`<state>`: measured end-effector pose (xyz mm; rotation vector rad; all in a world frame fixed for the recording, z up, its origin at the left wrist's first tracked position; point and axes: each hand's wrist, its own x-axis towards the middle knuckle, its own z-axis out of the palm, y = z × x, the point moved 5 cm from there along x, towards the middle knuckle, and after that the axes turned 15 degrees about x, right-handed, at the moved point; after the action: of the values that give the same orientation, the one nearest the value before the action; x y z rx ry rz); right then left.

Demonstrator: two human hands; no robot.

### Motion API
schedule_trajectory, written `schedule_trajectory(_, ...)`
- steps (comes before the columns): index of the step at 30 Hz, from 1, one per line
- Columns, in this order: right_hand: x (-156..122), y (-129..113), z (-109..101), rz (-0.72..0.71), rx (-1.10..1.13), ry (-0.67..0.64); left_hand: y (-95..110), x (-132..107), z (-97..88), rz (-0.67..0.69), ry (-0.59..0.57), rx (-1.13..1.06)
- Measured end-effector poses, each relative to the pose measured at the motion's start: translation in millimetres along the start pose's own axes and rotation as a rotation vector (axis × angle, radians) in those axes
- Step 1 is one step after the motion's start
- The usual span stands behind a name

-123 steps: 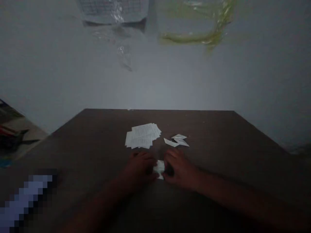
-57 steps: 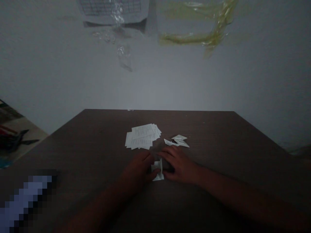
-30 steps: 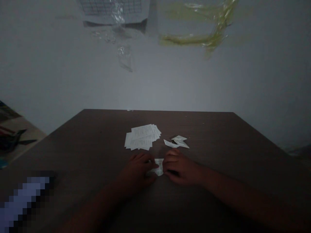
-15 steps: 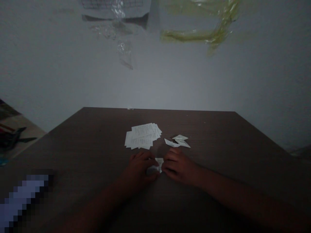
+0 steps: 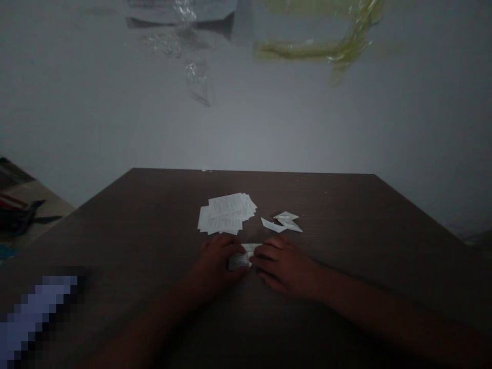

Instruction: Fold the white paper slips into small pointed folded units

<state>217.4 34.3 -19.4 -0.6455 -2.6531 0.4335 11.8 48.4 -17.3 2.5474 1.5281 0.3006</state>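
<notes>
Both hands rest on a dark brown table (image 5: 346, 215) in dim light. My left hand (image 5: 219, 264) and my right hand (image 5: 282, 264) meet over a small white folded slip of paper (image 5: 241, 257) and pinch it between their fingertips, pressing it down on the tabletop. Just beyond the hands lies a fanned stack of small printed paper slips (image 5: 226, 213). To the right of that stack lie a few folded white paper pieces (image 5: 282, 223), pointed in shape.
A pale wall (image 5: 269, 123) rises behind the table, with crumpled clear plastic (image 5: 196, 82) and yellowish tape (image 5: 319, 48) stuck to it high up. A blurred-out patch (image 5: 34, 315) sits at the near left. Dark clutter (image 5: 19, 218) lies on the floor at far left.
The paper slip, standing partly upright between my fingers about two seconds ago, now lies flatter and narrower under my fingertips. Both hands have edged slightly away from me.
</notes>
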Motion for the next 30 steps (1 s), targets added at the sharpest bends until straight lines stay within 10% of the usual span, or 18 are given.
schedule_trajectory(30, -0.7, -8.1, -1.3, 0.105, -0.100, -0.065, -1.8, 2.1, 0.6, -0.057, 0.018, -0.044)
